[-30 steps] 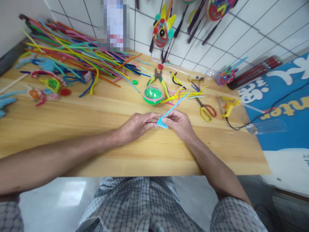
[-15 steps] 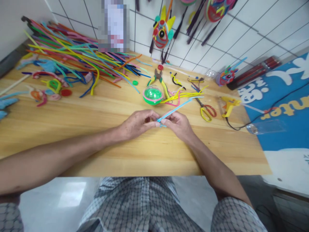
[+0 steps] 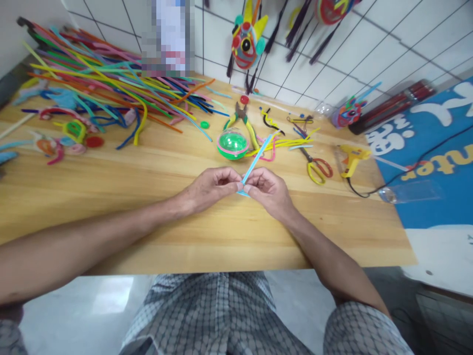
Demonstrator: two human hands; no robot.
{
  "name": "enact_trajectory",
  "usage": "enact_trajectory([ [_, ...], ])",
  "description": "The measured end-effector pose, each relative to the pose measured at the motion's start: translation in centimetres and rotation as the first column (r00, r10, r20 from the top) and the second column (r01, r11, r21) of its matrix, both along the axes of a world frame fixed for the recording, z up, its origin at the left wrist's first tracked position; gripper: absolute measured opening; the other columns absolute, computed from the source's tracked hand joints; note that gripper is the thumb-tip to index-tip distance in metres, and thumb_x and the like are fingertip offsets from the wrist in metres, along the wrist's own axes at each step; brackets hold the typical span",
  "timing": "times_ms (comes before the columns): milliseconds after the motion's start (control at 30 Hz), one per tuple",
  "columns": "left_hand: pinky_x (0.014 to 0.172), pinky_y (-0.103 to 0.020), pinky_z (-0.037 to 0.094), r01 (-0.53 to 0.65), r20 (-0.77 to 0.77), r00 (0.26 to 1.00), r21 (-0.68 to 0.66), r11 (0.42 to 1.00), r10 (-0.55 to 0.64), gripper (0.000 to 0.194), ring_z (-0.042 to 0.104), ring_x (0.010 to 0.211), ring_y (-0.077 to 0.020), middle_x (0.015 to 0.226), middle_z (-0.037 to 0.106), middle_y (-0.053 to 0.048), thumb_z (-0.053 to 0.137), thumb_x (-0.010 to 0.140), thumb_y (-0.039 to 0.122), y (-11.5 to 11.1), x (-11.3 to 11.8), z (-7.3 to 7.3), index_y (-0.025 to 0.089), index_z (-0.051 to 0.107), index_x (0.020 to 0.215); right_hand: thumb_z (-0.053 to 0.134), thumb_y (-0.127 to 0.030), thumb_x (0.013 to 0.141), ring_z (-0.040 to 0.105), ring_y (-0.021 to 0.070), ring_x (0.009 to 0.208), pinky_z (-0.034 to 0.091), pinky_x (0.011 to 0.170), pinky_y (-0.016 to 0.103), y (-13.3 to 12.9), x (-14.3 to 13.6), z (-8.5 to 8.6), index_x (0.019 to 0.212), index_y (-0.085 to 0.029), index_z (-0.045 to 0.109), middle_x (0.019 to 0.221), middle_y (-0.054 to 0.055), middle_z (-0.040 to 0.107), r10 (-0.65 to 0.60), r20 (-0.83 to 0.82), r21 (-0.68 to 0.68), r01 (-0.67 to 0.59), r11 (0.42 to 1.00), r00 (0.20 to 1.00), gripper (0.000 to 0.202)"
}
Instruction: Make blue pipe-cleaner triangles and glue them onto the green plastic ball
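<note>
A light blue pipe cleaner (image 3: pixel 257 157) is pinched between both hands above the near middle of the wooden table. Its long end points up and to the right, and a short bent part shows below the fingertips. My left hand (image 3: pixel 218 186) closes on it from the left, thumb against the fingers. From the right, my right hand (image 3: pixel 269 191) grips it too, the two thumbs almost touching. Just beyond the hands sits a green ball with a clear top and a pink band (image 3: pixel 233 143). Green and yellow pliers (image 3: pixel 242 118) lie behind the ball.
Many coloured pipe cleaners (image 3: pixel 111 81) are heaped at the back left. Scissors (image 3: pixel 318 166), a yellow glue gun (image 3: pixel 353 159) with its cord, and yellow pipe cleaners (image 3: pixel 288 143) lie to the right. A colourful mask (image 3: pixel 246 45) hangs at the back wall.
The long end of the blue pipe cleaner has swung up and to the left, now standing steeper. Both hands stay in nearly the same place, and the view has shifted slightly.
</note>
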State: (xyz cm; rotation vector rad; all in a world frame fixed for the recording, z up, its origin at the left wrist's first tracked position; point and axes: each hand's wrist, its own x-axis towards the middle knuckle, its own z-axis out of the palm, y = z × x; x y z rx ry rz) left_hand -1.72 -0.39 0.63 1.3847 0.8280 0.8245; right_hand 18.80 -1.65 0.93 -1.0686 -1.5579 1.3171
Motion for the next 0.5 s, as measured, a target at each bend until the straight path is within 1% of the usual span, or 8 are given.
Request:
enact_trajectory([
  [100, 0.067, -0.024, 0.043, 0.015, -0.011, 1.0, 0.001, 1.0, -0.015, 0.022, 0.055, 0.069, -0.0111, 0.074, 0.064, 0.002, 0.071, 0.083, 0.036, -0.28, 0.05, -0.17, 0.015, 0.069, 0.085, 0.08, -0.046, 0.081, 0.062, 0.0123, 0.071, 0.051, 0.066, 0.026, -0.17, -0.23, 0.24, 0.094, -0.022, 0.068, 0.08, -0.002, 0.068, 0.001, -0.02, -0.028, -0.001, 1.0, 1.0, 0.03],
  [233, 0.062, -0.023, 0.043, 0.02, -0.023, 1.0, -0.041, 0.999, -0.021, 0.021, 0.055, 0.063, -0.0102, 0.07, 0.063, 0.003, 0.07, 0.085, 0.036, -0.75, 0.23, -0.28, 0.015, 0.069, 0.088, 0.079, -0.046, 0.081, 0.062, 0.0126, 0.069, 0.052, 0.065, 0.027, -0.12, -0.33, 0.25, 0.088, -0.022, 0.068, 0.076, -0.002, 0.067, -0.052, -0.033, -0.027, 0.051, 0.998, 0.998, 0.028],
  [367, 0.064, -0.024, 0.049, -0.004, 0.004, 1.0, -0.079, 0.997, 0.005, 0.021, 0.06, 0.063, -0.011, 0.07, 0.067, 0.001, 0.071, 0.085, 0.035, -0.82, 0.34, -0.19, 0.014, 0.068, 0.09, 0.078, -0.043, 0.082, 0.065, 0.0134, 0.071, 0.054, 0.068, 0.028, -0.04, -0.25, 0.07, 0.091, -0.022, 0.071, 0.078, -0.002, 0.071, -0.08, -0.037, -0.021, 0.079, 0.997, 0.996, 0.024],
  [500, 0.064, -0.024, 0.051, -0.029, 0.017, 0.999, -0.075, 0.997, 0.03, 0.021, 0.061, 0.064, -0.0113, 0.071, 0.068, 0.001, 0.071, 0.084, 0.035, -0.7, 0.4, -0.02, 0.014, 0.068, 0.089, 0.077, -0.042, 0.083, 0.066, 0.0142, 0.072, 0.055, 0.068, 0.029, -0.08, -0.19, -0.01, 0.091, -0.022, 0.072, 0.079, -0.002, 0.072, -0.093, -0.004, -0.002, 0.093, 0.996, 0.996, 0.022],
])
